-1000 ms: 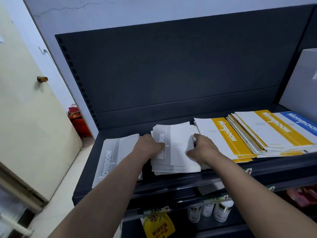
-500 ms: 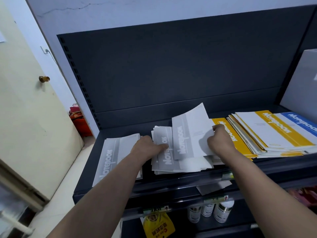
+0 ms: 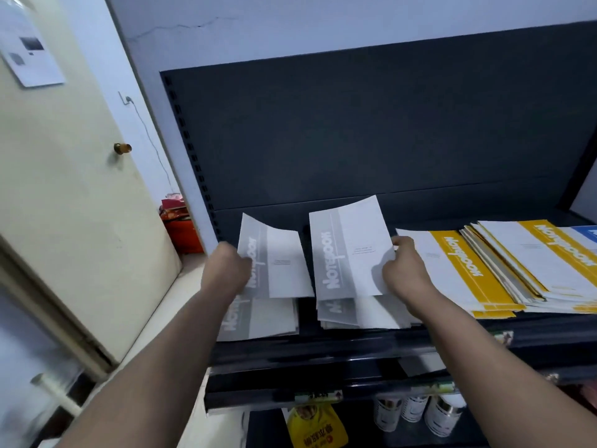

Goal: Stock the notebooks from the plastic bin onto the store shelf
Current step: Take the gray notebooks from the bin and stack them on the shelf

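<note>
notebooks in grey are held, one per hand, over store shelf (image 3: 323, 349). left grey notebook (image 3: 284, 270) is gripped at its left edge by left hand (image 3: 226, 270); fingertips hidden behind cover. right grey notebook (image 3: 355, 253) is pinched at its right edge by right hand (image 3: 405, 273). grey stacks (image 3: 268, 318) beneath are partly covered. yellow notebooks (image 3: 452, 273) lie alongside; blue notebook (image 3: 585, 232) is cut off by frame edge. cans (image 3: 416, 409) below are half hidden.

A left forearm (image 3: 155, 360) from 7 o'clock and a right forearm (image 3: 484, 360) from 5 o'clock, both bare along all their visible length, narrow at the wrists into a bare left hand (image 3: 226, 266), slightly blurred, and a bare right hand (image 3: 405, 276) with rounded knuckles.
</note>
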A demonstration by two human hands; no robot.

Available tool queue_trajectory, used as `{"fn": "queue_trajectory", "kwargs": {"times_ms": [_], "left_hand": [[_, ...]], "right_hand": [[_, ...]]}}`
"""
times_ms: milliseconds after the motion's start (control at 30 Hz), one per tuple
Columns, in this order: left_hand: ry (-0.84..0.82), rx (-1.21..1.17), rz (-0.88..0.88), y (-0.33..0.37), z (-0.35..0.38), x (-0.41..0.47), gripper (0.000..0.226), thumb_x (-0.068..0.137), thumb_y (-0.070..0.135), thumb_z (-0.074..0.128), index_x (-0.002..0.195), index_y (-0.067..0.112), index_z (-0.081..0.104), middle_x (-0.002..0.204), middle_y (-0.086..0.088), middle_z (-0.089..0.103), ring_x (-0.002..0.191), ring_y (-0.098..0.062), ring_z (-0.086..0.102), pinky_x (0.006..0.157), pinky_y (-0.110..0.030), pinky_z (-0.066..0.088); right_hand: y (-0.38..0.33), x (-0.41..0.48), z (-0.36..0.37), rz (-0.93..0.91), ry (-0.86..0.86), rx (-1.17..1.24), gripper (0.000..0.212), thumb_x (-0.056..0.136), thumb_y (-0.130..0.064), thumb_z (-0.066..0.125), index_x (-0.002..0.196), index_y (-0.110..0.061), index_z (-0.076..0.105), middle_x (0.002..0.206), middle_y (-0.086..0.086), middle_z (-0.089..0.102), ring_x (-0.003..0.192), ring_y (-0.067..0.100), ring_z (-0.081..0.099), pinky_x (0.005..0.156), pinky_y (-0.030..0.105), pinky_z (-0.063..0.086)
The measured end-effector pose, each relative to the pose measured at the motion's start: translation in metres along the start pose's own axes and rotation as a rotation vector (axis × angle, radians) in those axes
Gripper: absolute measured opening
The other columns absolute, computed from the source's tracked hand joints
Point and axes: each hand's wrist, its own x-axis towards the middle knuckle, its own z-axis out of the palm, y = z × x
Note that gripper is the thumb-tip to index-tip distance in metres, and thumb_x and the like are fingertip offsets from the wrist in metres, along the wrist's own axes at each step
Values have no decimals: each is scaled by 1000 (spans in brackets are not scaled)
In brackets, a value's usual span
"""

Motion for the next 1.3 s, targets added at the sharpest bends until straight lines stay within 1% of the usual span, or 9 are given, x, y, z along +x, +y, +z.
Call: {"fn": "queue_trajectory", "kwargs": {"times_ms": [133, 233, 433, 567, 800, 933, 1000, 1200, 1300], "left_hand": [[-55, 4, -59, -41, -19, -1, 25, 84, 23, 62, 104, 9, 62, 101, -7, 68, 91, -29, 65, 80, -40, 56], [-71, 148, -51, -55, -20, -9, 27, 82, 24, 63, 102, 9, 55, 96, -4, 63, 92, -28, 64, 72, -34, 51], [61, 430, 151, -61, -25, -9, 40, 80, 29, 70, 113, 17, 51, 112, -4, 58, 103, -26, 58, 69, -34, 46], [131, 402, 256, -68, -47, 5, 33, 89, 29, 61, 119, 19, 55, 116, -3, 57, 108, -24, 52, 73, -35, 45], [74, 325, 244, -82, -68, 12, 38, 88, 24, 64, 125, 19, 56, 123, -2, 56, 114, -24, 53, 85, -36, 46], [33, 310, 263, -84, -67, 14, 36, 88, 25, 63, 124, 20, 57, 125, -2, 56, 116, -24, 53, 88, -37, 47], [14, 308, 282, -80, -64, 13, 33, 89, 24, 62, 122, 20, 58, 123, -2, 56, 115, -24, 52, 86, -35, 46], [-97, 237, 414, -38, -35, 5, 31, 92, 27, 59, 123, 21, 58, 127, 0, 58, 116, -21, 55, 90, -34, 45], [-190, 205, 456, -4, -7, -8, 28, 92, 27, 58, 118, 17, 60, 124, -1, 61, 116, -21, 55, 91, -31, 42]], "right_hand": [[-23, -5, 34, -41, -57, 27, 43, 89, -1, 39, 131, -9, 38, 124, 13, 54, 104, 28, 51, 86, 37, 45], [-36, -11, 48, -68, -76, 15, 45, 88, 2, 37, 131, -7, 37, 123, 13, 53, 98, 25, 47, 85, 36, 42], [-53, -21, 65, -115, -95, -44, 46, 88, 3, 38, 133, -6, 36, 127, 14, 52, 104, 28, 50, 84, 34, 41], [-65, -30, 93, -100, -211, -122, 49, 89, 1, 36, 137, -9, 33, 129, 14, 49, 110, 30, 50, 81, 31, 38], [-66, -48, 152, -144, -334, -408, 50, 86, 6, 39, 134, -4, 31, 130, 18, 38, 83, 24, 48, 73, 30, 41], [-60, -60, 161, -552, -119, -1049, 56, 84, -7, 52, 137, -6, 33, 137, 13, 32, 116, 27, 41, 88, 34, 40], [-59, -61, 161, -633, -133, -1162, 47, 84, -11, 53, 130, -9, 44, 134, 10, 37, 121, 28, 37, 96, 38, 35], [-56, -50, 119, -558, -41, -1150, 47, 82, -13, 56, 128, -14, 47, 132, 6, 43, 128, 28, 33, 98, 40, 32], [-39, -39, 78, -449, 14, -1148, 43, 85, -11, 46, 128, -16, 48, 131, 3, 46, 128, 26, 35, 95, 38, 34]]}}
